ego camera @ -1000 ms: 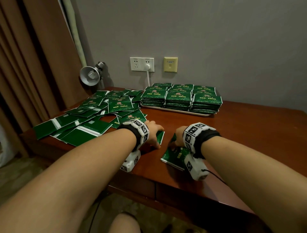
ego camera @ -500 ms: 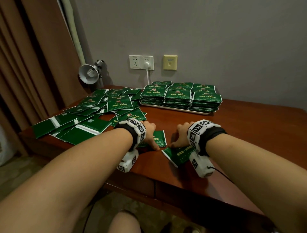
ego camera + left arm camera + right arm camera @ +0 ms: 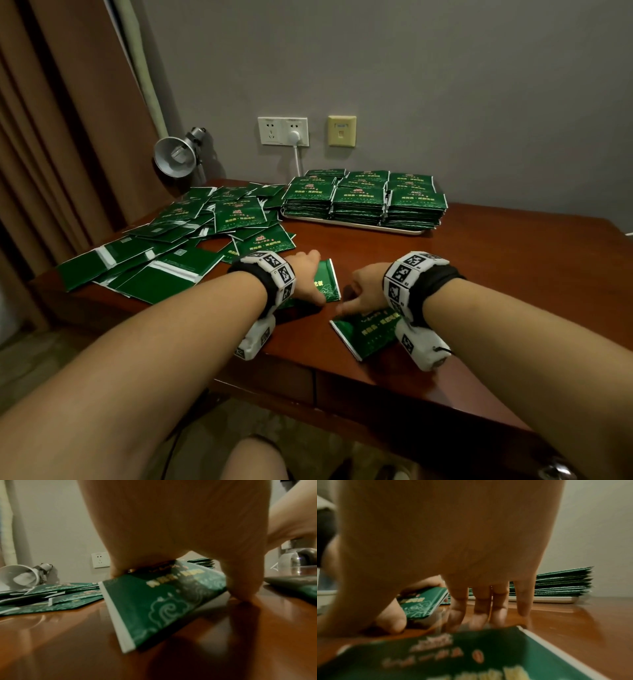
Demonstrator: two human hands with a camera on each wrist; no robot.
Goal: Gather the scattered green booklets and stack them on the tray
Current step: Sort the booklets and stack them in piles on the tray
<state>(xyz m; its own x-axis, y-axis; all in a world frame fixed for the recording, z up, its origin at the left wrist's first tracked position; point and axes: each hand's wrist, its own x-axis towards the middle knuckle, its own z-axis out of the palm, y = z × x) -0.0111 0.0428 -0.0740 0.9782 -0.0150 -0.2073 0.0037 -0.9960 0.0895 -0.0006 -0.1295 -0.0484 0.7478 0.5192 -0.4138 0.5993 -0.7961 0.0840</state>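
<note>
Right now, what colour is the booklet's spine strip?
White, against the green cover of the booklet; clearest in the left wrist view.

The desk (image 3: 513, 260) is polished, glossy reddish wood that mirrors the fingers. The green booklets (image 3: 368, 330) look like smooth, slightly shiny paper; the lamp shade (image 3: 173, 161) is brushed metal.

One tray (image 3: 352, 223) stands on the one tabletop (image 3: 513, 274), and it carries green booklets in six visible stacks (image 3: 359, 205): three in the front row and three behind; the number in each stack cannot be counted. Two booklets lie apart near the front edge, one booklet under the left hand (image 3: 327, 284) and one booklet under the right hand (image 3: 368, 334). The scattered heap (image 3: 191, 233) on the left holds well over a dozen overlapping booklets, too many to count exactly. Two hands show, the left hand (image 3: 306, 277) and the right hand (image 3: 364, 289), each wrist wearing one marker band. The wall bears one double power socket (image 3: 283, 131) with one plug in it, and one yellowish wall plate (image 3: 342, 131). One clamp lamp (image 3: 178, 154) stands at the back corner.
</note>
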